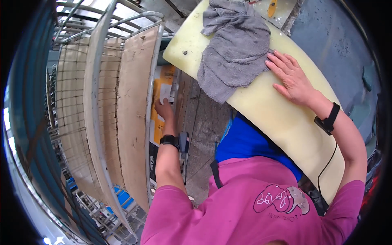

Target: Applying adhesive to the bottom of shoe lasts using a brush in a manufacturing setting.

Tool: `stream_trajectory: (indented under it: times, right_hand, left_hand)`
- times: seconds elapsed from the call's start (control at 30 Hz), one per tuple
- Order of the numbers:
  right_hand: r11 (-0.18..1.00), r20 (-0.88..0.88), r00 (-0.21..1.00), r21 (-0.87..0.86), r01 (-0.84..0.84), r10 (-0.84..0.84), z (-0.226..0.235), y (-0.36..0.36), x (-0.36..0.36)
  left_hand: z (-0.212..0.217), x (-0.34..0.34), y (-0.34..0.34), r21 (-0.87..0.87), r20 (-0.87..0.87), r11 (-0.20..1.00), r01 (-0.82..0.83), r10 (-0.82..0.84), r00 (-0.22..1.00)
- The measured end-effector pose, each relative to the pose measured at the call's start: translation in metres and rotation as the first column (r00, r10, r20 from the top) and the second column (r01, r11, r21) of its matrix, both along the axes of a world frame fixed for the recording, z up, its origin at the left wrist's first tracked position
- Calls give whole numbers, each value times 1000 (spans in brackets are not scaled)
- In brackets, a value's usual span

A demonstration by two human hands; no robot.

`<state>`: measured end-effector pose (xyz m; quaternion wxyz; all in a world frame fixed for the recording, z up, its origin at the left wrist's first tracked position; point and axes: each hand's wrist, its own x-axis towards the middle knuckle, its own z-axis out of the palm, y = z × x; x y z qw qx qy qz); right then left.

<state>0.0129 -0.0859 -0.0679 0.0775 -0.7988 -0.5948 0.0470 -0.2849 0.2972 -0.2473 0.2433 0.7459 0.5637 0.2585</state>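
My right hand (292,79) lies flat on the pale yellow worktop (286,122), fingers stretched out, its fingertips at the edge of a crumpled grey cloth (234,55). Part of the cloth hangs over the worktop's near edge. To the left and lower down, my left hand (164,110) reaches to a yellow and black box (158,122) beside the rack. Its fingers are bent together by a white piece (165,93) on the box; what they hold, if anything, is too small to make out.
A metal rack (90,81) with wooden boards (136,81) stands close along my left arm. Beyond the worktop's right side is a blue-grey surface (326,45). An orange-yellow tool (272,8) lies at the far edge. A black cord (328,163) hangs by my right arm.
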Motion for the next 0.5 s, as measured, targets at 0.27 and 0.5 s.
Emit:
stream_trajectory:
  times: [0.27,0.5]
  right_hand:
    - [999,-2,1000,-28,-20,20,1,-3,17]
    - [987,-34,992,-105,-125,122,6,-7,32]
  left_hand:
    - [-25,4,59,205,-345,976,-81,149,927]
    - [-63,-25,69,144,-328,969,-203,240,914]
